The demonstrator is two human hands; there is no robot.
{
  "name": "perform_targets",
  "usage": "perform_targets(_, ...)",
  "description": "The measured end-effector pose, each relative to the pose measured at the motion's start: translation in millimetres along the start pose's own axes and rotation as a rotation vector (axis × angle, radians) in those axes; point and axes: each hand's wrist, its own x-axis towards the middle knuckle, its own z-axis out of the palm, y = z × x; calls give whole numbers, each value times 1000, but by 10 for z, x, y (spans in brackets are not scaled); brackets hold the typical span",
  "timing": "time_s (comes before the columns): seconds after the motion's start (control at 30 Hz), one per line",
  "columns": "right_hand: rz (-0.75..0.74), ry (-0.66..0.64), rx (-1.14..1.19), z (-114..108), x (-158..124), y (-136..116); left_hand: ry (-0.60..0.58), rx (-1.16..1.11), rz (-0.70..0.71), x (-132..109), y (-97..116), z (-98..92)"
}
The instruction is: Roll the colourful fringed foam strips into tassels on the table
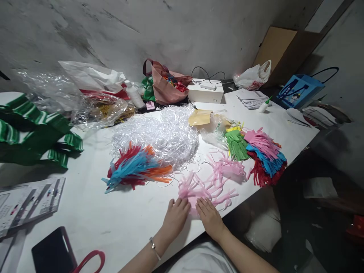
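Observation:
A light pink fringed sheet of tissue paper (193, 206) lies near the table's front edge, its cut strips spread away from me. My left hand (176, 217) rests on its left side with the fingers stretched out flat. On the right side, my right hand (209, 219) lies the same way, fingers extended over the paper. Another pink fringed piece (231, 167) sits just beyond to the right. Further left is a bundle of blue, red and orange tissue strips (136, 167).
Tangled white string (159, 132) covers the middle of the table (119, 223). Green fringe (237, 144) and pink fringe (261, 143) lie to the right, near a glue bottle (264, 106). At left are green striped pieces (31, 132) and a dark phone (53, 252).

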Motion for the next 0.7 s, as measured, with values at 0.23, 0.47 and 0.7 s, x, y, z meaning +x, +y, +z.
perform_targets(0.23, 5, 77, 4, 2, -5, -43, 197, 116, -346, -669, -203, 48)
perform_targets(0.47, 48, 79, 63, -47, -15, -58, 194, -96, 170, -375, 354, 161)
perform_targets(0.7, 1, 66, 77, -157, 38, 24, 23, -238, 31, -130, 187, 149)
